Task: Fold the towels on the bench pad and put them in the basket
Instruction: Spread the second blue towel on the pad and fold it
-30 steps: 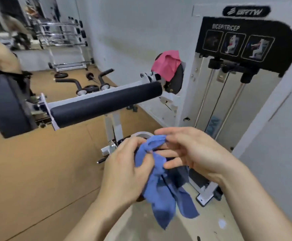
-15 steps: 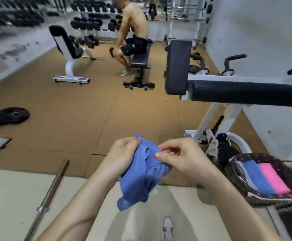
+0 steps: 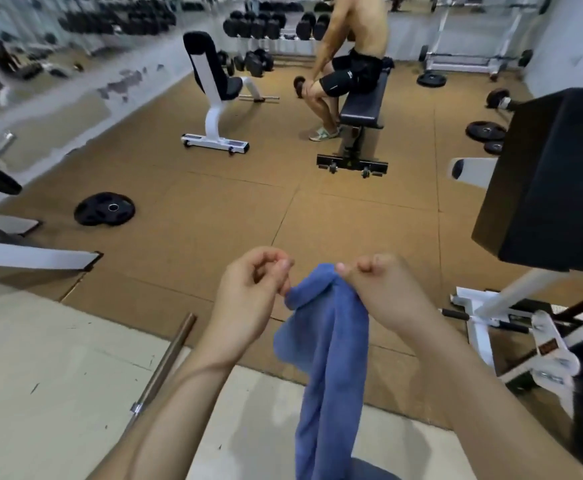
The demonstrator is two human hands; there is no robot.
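Note:
A blue towel (image 3: 328, 344) hangs in the air in front of me, draped long toward the floor. My right hand (image 3: 383, 289) pinches its top edge with curled fingers. My left hand (image 3: 248, 292) has its fingers curled at the towel's left top corner and pinches it with the lower fingertips. The black bench pad (image 3: 550, 174) juts in at the right, above and beside my right hand. The basket is out of view.
A white machine frame (image 3: 512, 327) stands low at the right. A steel bar (image 3: 165, 362) lies on the floor at the left. A weight plate (image 3: 104, 208), an incline bench (image 3: 214, 95) and a person sitting on a flat bench (image 3: 363, 109) are farther off.
My view has swung left, so the basket has left the frame. The towel has dropped open from a bunch into a long hanging shape, and my hands have moved slightly apart.

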